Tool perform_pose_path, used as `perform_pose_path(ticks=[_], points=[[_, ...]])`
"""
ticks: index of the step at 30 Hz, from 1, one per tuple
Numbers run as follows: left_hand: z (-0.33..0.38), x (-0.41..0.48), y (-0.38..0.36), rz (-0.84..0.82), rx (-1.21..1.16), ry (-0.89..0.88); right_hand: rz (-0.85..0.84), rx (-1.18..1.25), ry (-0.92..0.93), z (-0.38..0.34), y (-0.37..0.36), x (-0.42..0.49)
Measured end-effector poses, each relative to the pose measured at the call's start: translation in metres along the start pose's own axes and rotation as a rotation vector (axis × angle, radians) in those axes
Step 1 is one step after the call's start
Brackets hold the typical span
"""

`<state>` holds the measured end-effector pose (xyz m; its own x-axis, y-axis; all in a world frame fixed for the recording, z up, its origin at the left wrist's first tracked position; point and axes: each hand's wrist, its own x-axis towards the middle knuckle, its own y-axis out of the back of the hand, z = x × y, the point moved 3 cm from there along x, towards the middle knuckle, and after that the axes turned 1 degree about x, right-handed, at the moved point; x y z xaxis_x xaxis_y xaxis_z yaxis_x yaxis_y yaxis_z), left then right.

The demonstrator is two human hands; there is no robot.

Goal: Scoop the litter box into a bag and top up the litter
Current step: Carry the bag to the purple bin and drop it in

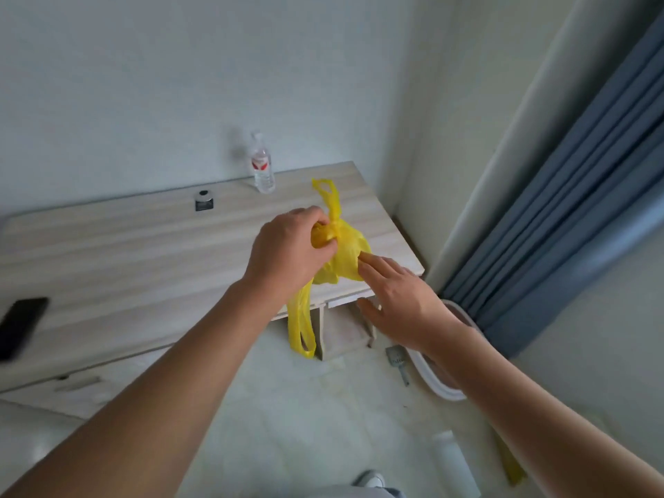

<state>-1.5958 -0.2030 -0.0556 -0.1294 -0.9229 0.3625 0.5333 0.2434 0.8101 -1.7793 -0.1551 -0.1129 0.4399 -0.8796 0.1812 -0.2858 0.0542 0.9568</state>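
Observation:
A yellow plastic bag [346, 253] lies knotted on the right end of a pale wooden desk [143, 253]. One handle sticks up behind the knot and another hangs over the desk's front edge. My left hand [291, 253] grips the bag at the knot. My right hand [399, 300] is just to the right, with straight fingertips touching the bag's side. On the floor below, a white litter box [436, 377] shows partly behind my right forearm, with a grey scoop [399, 364] beside it.
A water bottle [261, 163] and a small black jar [203, 200] stand at the desk's back. A black phone [19, 327] lies at its left edge. Blue curtains [575, 195] hang on the right. A white bottle [454, 461] and a yellow object [510, 465] are on the floor.

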Motion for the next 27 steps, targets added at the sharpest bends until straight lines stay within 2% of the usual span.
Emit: perform_pose_path(ticks=[7, 16, 23, 27], points=[[-0.106, -0.066, 0.104, 0.131, 0.037, 0.187, -0.063, 0.010, 0.234, -0.127, -0.027, 0.058], [-0.239, -0.190, 0.224, 0.281, 0.158, 0.527, -0.191, 0.121, 0.583, -0.322, -0.094, 0.110], [-0.316, -0.279, 0.287, 0.399, 0.232, 0.783, -0.314, 0.174, 0.827, -0.440, -0.144, 0.144], [-0.359, -0.302, 0.312, 0.444, 0.271, 0.895, -0.361, 0.199, 0.959, -0.496, -0.172, 0.172]])
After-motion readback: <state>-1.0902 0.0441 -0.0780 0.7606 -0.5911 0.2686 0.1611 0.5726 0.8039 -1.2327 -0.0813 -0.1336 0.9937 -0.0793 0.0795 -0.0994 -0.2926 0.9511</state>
